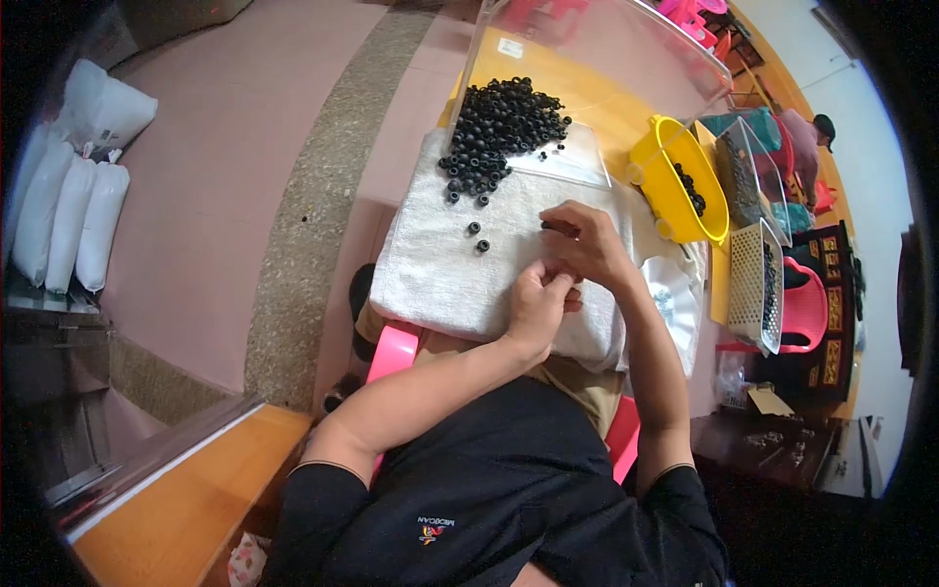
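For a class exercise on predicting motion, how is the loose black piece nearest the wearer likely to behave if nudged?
The loose black piece looks rounded, so it would probably roll if pushed. The white towel beneath looks textured and may slow it. It seems small with a hole in it, so it is likely light.

Black pieces [504, 122]: small, rounded, many with a hole, heaped at mixed angles, upper centre of frame | first loose piece [474, 228]: hole showing, below heap, near centre | second loose piece [482, 246]: just beneath the first, hole showing | dark piece [550, 227]: mostly covered, shape unclear, right of centre
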`<state>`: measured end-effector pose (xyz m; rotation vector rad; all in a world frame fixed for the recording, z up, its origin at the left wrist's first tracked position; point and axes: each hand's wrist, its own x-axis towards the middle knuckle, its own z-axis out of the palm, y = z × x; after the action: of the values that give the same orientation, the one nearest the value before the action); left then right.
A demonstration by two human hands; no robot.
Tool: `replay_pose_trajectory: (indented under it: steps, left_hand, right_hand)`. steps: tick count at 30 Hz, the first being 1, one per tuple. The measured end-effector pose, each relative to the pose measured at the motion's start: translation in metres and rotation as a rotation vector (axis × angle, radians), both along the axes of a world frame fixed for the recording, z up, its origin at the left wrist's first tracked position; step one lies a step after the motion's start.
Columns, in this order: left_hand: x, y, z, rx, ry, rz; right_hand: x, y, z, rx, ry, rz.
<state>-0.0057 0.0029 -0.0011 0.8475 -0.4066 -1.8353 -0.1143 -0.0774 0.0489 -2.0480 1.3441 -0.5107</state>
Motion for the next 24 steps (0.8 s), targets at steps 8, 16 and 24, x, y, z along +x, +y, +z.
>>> replay_pose_trajectory:
  steps: [8,16,24]
  left_hand:
    - [0.001,-0.002,-0.002,0.035,0.140,0.003]
    - [0.007,-0.006,-0.001,-0.067,0.116,-0.120]
    - [0.009,-0.006,0.000,-0.089,0.075,-0.262]
  right_hand:
    - [-0.036,0.057,0.009,-0.090,-0.235,-0.118]
    - [-0.043,0.085,0.002,-0.130,-0.274,-0.189]
    - [-0.038,0.095,0.008,-0.437,-0.064,-0.161]
